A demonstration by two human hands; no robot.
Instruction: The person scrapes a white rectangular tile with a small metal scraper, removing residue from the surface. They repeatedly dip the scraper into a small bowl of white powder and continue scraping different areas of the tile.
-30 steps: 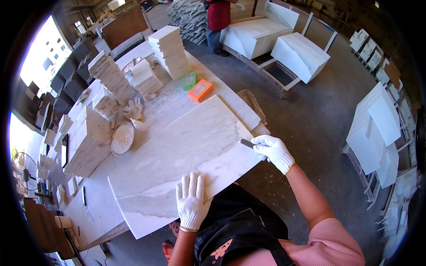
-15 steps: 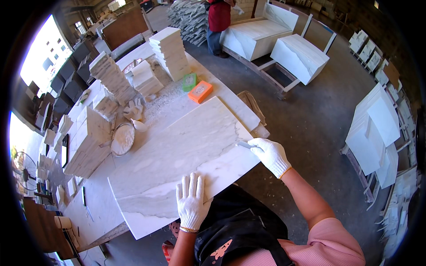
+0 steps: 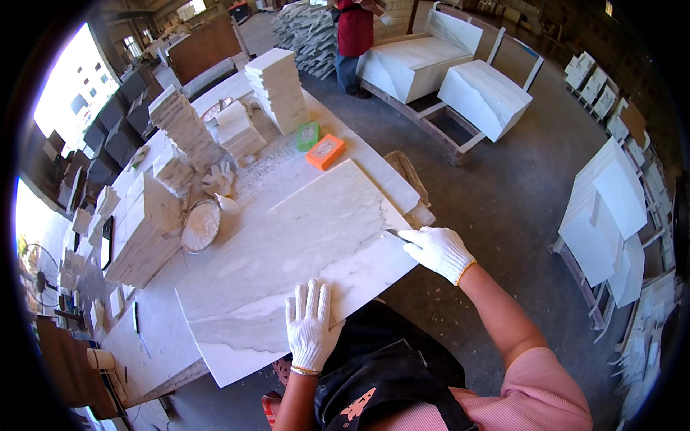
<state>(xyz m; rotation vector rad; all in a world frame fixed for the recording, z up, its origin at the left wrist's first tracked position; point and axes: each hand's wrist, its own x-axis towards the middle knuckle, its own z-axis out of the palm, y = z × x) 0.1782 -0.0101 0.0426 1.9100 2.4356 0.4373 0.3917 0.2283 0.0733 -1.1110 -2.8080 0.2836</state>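
A large white marble slab (image 3: 309, 237) with grey veins lies on the worktable in front of me, its near edge jutting past the table. My left hand (image 3: 311, 332), in a white knitted glove, rests flat on the slab's near edge with fingers stretched out. At the slab's right corner, my gloved right hand (image 3: 440, 254) is closed around a small scraper (image 3: 392, 235). Its flat grey blade points left, against or just above the stone; contact is hard to tell. The grip end is hidden in the glove.
Beyond the slab are an orange box (image 3: 325, 151), a green box (image 3: 307, 136), stacked marble tiles (image 3: 277, 90) and a round dish of pale powder (image 3: 200, 225). A person (image 3: 354, 36) in a red apron stands by marble blocks (image 3: 485, 97). More slabs (image 3: 604, 208) lean at right.
My right hand has turned slightly, and less of the scraper blade shows now. The left hand stays in place on the slab.
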